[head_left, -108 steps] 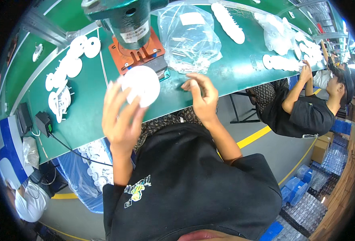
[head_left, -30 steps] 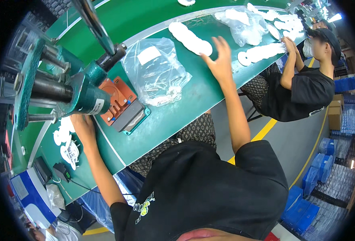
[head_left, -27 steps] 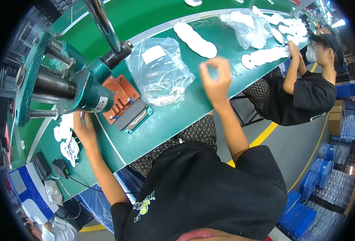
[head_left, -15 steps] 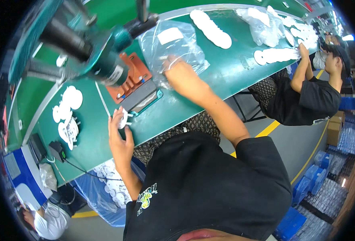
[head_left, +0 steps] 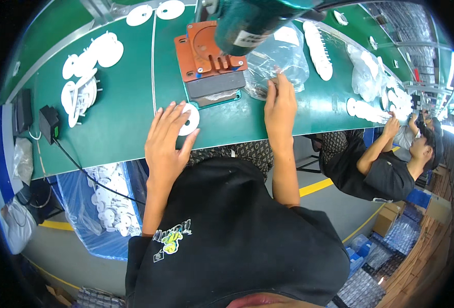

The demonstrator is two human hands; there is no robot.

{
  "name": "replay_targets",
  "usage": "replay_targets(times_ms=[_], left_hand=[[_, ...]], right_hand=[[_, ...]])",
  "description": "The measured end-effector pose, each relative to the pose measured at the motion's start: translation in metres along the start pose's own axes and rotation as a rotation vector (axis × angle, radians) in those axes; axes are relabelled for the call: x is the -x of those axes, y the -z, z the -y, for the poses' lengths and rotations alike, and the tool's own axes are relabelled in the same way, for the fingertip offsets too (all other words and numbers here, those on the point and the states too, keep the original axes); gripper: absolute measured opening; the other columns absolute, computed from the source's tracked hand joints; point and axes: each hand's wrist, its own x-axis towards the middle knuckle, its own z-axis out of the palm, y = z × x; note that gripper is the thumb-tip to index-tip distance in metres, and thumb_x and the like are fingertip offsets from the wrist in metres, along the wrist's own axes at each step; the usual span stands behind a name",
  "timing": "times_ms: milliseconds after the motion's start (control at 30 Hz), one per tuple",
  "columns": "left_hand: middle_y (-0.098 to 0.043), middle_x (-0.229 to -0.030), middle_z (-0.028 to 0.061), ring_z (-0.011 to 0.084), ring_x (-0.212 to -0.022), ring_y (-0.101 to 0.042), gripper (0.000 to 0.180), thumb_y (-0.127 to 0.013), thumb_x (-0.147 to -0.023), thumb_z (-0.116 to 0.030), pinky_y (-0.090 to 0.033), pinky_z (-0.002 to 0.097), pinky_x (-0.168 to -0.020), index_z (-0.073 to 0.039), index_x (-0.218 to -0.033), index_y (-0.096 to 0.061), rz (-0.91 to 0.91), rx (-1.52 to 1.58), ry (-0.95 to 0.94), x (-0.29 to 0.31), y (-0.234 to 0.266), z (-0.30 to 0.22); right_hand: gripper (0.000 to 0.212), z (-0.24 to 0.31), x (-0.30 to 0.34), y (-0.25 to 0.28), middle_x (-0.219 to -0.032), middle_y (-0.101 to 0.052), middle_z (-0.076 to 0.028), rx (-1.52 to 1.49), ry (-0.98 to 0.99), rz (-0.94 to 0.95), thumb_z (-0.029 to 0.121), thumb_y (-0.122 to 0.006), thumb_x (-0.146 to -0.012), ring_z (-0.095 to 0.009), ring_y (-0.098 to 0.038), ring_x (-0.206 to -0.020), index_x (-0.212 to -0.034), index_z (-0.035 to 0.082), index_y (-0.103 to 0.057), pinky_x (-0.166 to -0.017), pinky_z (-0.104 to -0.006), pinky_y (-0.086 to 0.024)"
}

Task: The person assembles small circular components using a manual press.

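My left hand (head_left: 166,138) is at the near edge of the green bench, its fingers and thumb around the rim of a white disc with a centre hole (head_left: 192,126). My right hand (head_left: 281,110) is over the near edge of a clear plastic bag (head_left: 288,59). Its thumb and fingertips come together, and whatever is between them is too small to make out. Between and beyond my hands stands an orange fixture (head_left: 186,64) on a dark grey block (head_left: 216,85), under the teal head of a bench machine (head_left: 247,25).
White discs with prongs (head_left: 81,97) are stacked at the left, near a black adapter (head_left: 49,123) with a cable. A row of discs (head_left: 317,51) lies right of the bag. Below the bench is a blue-lined bin (head_left: 78,205) of white parts. A co-worker (head_left: 386,159) sits at the right.
The view has swung, so the fixture stands more upright in it. My right hand has drawn back toward the bag's near edge. In my left hand the disc now shows its face.
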Motion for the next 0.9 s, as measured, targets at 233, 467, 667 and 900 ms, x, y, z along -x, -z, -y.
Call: replay_targets(times_ms=[233,467,667,900], left_hand=[[-0.066,-0.128,0.0129,0.0325,-0.123,-0.060,0.035,-0.077,-0.077,-0.012,-0.041,0.0490,-0.110,-0.005,-0.111,-0.071,0.080,0.019,-0.063,-0.002,0.006,0.004],[-0.066,-0.127,0.0119,0.0321,-0.123,-0.060,0.035,-0.077,-0.076,-0.013,-0.040,0.0488,-0.110,-0.005,-0.110,-0.071,0.071,0.040,-0.040,-0.001,0.006,0.003],[-0.066,-0.127,0.0117,0.0318,-0.123,-0.060,0.035,-0.077,-0.076,-0.012,-0.041,0.0488,-0.110,-0.005,-0.109,-0.071,0.078,0.019,-0.035,0.000,0.007,0.002],[-0.065,-0.128,0.0117,0.0314,-0.121,-0.061,0.038,-0.077,-0.075,-0.011,-0.042,0.0484,-0.109,-0.005,-0.112,-0.070,0.086,0.044,-0.027,-0.002,0.007,0.002]], right_hand=[[0.013,0.076,0.040,0.009,-0.095,-0.073,-0.016,-0.929,-0.061,0.245,-0.001,-0.073,-0.084,-0.025,-0.071,-0.087,-0.097,-0.002,-0.072,-0.079,-0.0332,-0.055],[0.013,0.074,0.039,-0.009,-0.096,-0.072,-0.015,-0.874,0.104,0.300,-0.001,-0.073,-0.083,-0.029,-0.070,-0.090,-0.097,-0.003,-0.070,-0.081,-0.0356,-0.055],[0.015,0.074,0.034,-0.010,-0.096,-0.072,-0.015,-0.874,0.163,0.310,-0.001,-0.073,-0.083,-0.030,-0.069,-0.089,-0.098,-0.003,-0.070,-0.080,-0.0372,-0.055],[0.026,0.075,0.030,-0.011,-0.096,-0.068,-0.010,-0.594,0.554,0.204,0.007,-0.073,-0.080,-0.027,-0.065,-0.092,-0.104,0.003,-0.068,-0.079,-0.0386,-0.052]])
